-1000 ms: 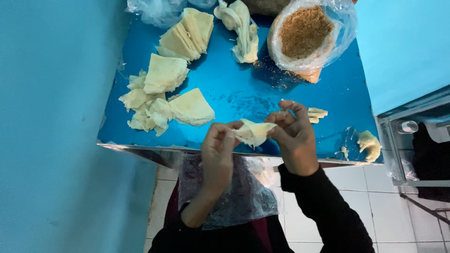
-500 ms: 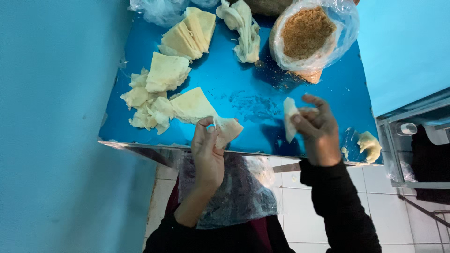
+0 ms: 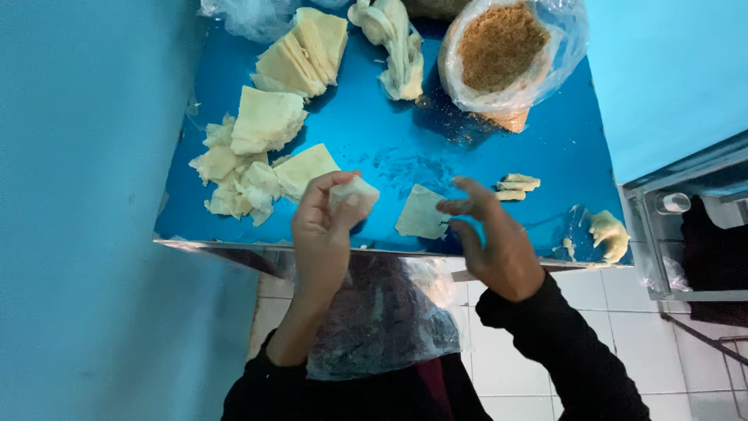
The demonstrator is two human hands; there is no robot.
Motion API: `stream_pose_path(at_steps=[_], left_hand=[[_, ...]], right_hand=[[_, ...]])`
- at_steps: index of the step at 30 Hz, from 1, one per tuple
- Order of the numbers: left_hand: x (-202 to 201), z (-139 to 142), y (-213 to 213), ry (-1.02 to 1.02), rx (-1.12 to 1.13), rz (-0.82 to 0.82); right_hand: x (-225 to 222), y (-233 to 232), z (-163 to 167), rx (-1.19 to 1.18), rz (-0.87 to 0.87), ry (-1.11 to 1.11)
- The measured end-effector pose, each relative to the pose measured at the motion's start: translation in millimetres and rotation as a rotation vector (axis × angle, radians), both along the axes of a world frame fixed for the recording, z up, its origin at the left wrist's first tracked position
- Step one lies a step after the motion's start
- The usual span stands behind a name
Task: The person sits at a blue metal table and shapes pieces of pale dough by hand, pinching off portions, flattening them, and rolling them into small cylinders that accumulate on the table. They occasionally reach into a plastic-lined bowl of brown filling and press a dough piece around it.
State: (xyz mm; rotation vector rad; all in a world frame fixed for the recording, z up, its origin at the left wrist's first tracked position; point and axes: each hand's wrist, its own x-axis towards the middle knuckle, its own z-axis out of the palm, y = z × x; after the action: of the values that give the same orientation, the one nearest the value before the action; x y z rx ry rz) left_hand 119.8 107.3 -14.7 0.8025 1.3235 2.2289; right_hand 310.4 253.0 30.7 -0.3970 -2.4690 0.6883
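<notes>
So the left hand [image 3: 323,234] is now pinching a folded pastry sheet [image 3: 352,192] alone, while the right hand [image 3: 491,242] has let go of a flat pastry piece [image 3: 421,212] onto the blue worktop [image 3: 389,148], fingers spread just above it.

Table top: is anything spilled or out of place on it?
Yes. Brown crumbs lie scattered on the blue table beside the open crumb bag, and a torn heap of dough scraps sits near the left edge.

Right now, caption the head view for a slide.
Left hand holds a pale dough sheet; right hand hovers by another sheet on the blue table.
</notes>
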Motion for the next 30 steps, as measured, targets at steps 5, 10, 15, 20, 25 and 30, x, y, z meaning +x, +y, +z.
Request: stream_pose_path(at_steps=[5, 10, 15, 20, 25, 30], left_hand=[[18, 3, 14, -0.112, 0.103, -0.214], [21, 7, 17, -0.183, 0.048, -0.304], [18, 4, 19, -0.137, 0.027, -0.236], [10, 8, 27, 0.006, -0.052, -0.092], [-14, 20, 48, 0.179, -0.194, 0.035], [-34, 19, 46, 0.967, -0.52, 0.389]], right_hand=[[-7, 8, 8, -0.434, 0.022, 0.122], [-33, 0, 2, -0.814, 0.09, 0.159], [-42, 3, -5, -0.813, 0.135, 0.234], [-30, 14, 4, -0.447, 0.056, 0.128], [-8, 36, 35, -0.264, -0.072, 0.147], [-7, 37, 41, -0.043, 0.118, -0.032]])
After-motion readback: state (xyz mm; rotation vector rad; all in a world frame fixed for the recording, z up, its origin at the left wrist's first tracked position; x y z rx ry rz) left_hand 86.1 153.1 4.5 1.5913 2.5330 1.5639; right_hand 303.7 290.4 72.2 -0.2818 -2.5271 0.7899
